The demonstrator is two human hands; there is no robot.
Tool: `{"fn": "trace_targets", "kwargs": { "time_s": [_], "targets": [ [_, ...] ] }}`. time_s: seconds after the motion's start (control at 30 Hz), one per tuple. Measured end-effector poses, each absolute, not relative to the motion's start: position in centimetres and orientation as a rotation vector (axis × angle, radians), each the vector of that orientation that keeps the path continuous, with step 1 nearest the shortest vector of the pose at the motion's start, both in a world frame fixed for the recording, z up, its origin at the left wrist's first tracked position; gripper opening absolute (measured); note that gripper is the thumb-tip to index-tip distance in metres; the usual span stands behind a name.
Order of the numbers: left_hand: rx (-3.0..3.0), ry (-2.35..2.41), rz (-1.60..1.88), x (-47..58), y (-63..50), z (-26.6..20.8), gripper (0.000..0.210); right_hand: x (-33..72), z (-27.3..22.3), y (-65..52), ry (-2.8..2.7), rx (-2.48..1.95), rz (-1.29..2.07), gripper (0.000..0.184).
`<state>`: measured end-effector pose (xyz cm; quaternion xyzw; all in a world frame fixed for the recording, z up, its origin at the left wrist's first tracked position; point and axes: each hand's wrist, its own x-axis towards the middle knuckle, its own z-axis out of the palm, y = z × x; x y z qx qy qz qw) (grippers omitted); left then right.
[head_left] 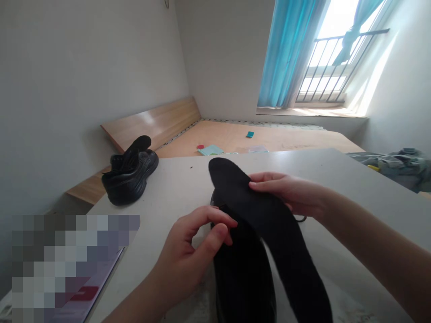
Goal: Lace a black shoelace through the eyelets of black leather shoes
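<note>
My right hand (286,190) pinches a long black insole (283,229) by its edge, fingers behind it and thumb on top. The insole hangs above and to the right of a black shoe (244,278), partly covering it. That shoe stands on the white table with its opening facing me. My left hand (193,251) is closed at the upper part of this shoe, thumb and fingers at the opening's left edge. At the table's left lies another black shoe (129,179), with a black insole (139,146) sticking up out of it.
The white table (175,188) reaches toward a wooden bed board (222,130) holding small packets. A purple printed sheet (97,278), partly pixelated, lies at the left edge. Folded grey-blue clothes (400,166) are at the right. Behind hang blue curtains (286,54) by a barred window.
</note>
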<state>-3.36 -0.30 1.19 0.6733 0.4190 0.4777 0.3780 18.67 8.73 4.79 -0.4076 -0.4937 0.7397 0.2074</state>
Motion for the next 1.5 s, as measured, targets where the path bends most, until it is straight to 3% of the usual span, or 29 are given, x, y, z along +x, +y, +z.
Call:
{"fn": "trace_targets", "kwargs": {
  "time_s": [0.17,0.27,0.4,0.53,0.6,0.8,1.0,1.2,1.3,1.5],
  "targets": [
    [1.788,1.077,1.186,-3.3,-0.3,1.5,0.027,17.5,4.1,7.5,-1.7,-0.98,1.823,0.027],
    [1.826,1.079,1.183,-3.2,-0.3,1.5,0.022,17.1,4.7,6.9,-1.987,-1.102,1.438,0.024],
    [1.87,1.079,1.19,-3.4,-0.4,1.4,0.019,17.2,5.1,6.1,-2.284,-1.258,0.981,0.039],
    [1.884,1.067,1.173,-3.4,-0.4,1.4,0.019,18.0,5.4,4.9,-2.424,-1.161,0.936,0.086],
    [1.882,1.057,1.161,-3.4,-0.4,1.4,0.02,18.0,5.5,4.2,-2.463,-1.192,0.853,0.099],
    [1.781,1.032,1.236,-3.5,-0.3,1.2,0.024,16.9,5.8,2.9,-2.327,-1.281,0.68,0.089],
    [1.579,1.145,1.361,-4.1,0.6,0.1,0.046,17.6,5.8,2.4,-2.429,-1.153,0.532,0.082],
    [1.312,1.326,1.384,-3.7,0.8,0.4,0.03,17.9,5.7,1.5,-2.543,-1.11,0.455,0.089],
    [1.31,1.354,1.326,-3.2,0.3,0.7,0.033,17.6,5.4,1.2,-2.596,-1.085,0.329,0.088],
    [1.152,1.26,1.39,-3.1,0.2,0.4,0.033,16.4,4.6,1.3,-2.431,-1.186,0.219,0.056]
  ]
}}
